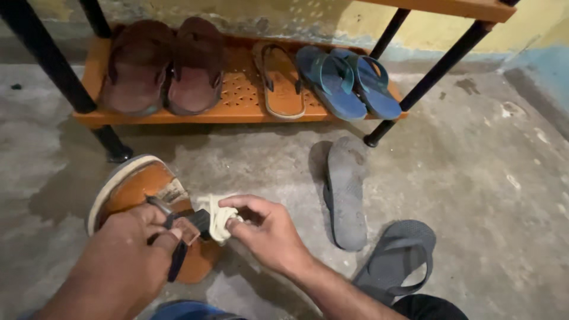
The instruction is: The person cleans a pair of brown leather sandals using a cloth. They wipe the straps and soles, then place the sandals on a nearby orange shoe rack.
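My left hand (127,252) grips an orange flip-flop (139,189) by its dark strap, holding it tilted above the concrete floor. My right hand (267,228) pinches a small pale cloth (218,218) against the strap area of that flip-flop. Both hands are at the lower left and centre of the head view.
A low orange shoe rack shelf (237,109) with black legs holds a pair of brown sandals (163,65), a single orange flip-flop (281,80) and a pair of blue flip-flops (349,80). Two grey flip-flops lie on the floor: one sole-up (347,192), one strap-up (397,258).
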